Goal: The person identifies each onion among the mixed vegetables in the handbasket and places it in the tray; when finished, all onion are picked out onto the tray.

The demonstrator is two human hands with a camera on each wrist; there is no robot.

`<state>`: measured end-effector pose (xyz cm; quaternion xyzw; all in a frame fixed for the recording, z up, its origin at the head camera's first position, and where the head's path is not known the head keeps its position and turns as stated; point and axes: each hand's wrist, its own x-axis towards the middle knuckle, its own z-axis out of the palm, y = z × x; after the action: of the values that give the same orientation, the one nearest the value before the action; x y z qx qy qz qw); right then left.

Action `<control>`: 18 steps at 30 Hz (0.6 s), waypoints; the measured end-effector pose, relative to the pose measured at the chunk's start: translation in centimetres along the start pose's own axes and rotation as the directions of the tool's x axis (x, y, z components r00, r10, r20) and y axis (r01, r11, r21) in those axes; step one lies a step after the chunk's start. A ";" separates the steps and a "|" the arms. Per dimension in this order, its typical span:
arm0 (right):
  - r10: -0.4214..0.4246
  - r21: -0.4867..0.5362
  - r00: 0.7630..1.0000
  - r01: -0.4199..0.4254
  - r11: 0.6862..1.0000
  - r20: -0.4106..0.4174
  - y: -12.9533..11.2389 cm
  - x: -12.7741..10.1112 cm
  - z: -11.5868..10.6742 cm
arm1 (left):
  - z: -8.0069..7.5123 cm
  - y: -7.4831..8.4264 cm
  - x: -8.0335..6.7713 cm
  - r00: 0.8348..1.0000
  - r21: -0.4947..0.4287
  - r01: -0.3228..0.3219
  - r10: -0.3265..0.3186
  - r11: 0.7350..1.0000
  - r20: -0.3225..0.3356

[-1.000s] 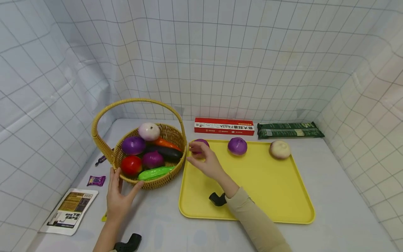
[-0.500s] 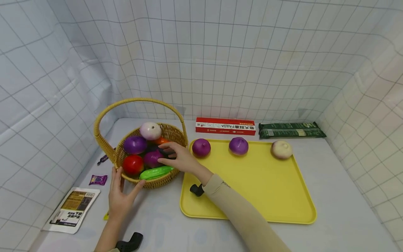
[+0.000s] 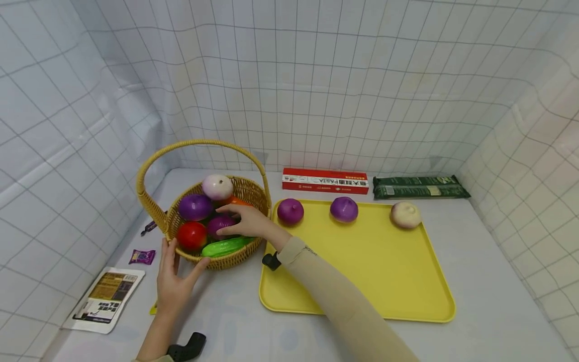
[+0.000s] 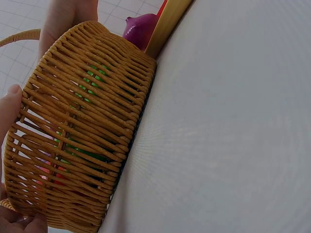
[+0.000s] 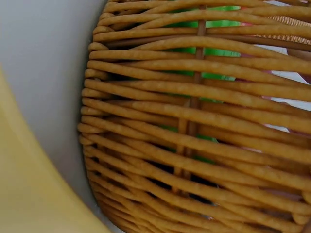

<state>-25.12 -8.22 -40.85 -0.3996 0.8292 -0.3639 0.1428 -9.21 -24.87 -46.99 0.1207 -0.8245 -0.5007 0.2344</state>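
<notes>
I face a white-grey bench set into a corner. Pale cloth with a thin dark grid hangs as walls behind and on both sides of me, creased and sagging on the left. The light is soft and even, with faint shadows.

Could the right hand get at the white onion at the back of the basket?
Probably yes. The right hand is already inside the basket, touching a purple onion; the white onion lies uncovered on top just beyond, and the handle arches well above.

Staged booth: grid-cloth walls, toy vegetables in basket, tray.
</notes>
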 end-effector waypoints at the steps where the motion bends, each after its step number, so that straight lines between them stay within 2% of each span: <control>1: 0.004 -0.007 1.000 -0.004 1.000 0.006 0.0 0.1 0.0 | 0.0 0.0 0.0 1.000 0.001 0.003 -0.003 1.000 0.002; 7: -0.001 -0.051 0.999 0.003 0.999 0.040 -0.1 0.8 0.5 | 0.0 0.1 0.0 1.000 -0.002 0.006 -0.006 1.000 0.005; 15: -0.040 -0.024 0.999 0.040 0.999 -0.008 -0.3 1.1 1.1 | 0.0 0.1 0.0 1.000 0.005 0.011 -0.011 1.000 0.001; 18: -0.024 0.010 1.000 0.024 1.000 -0.001 -0.3 1.1 1.1 | 0.0 0.1 0.0 1.000 0.007 0.021 -0.021 1.000 0.003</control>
<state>-25.08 -9.69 -41.36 -0.4086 0.8225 -0.3699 0.1404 -9.19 -24.83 -46.90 0.1293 -0.8252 -0.5005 0.2275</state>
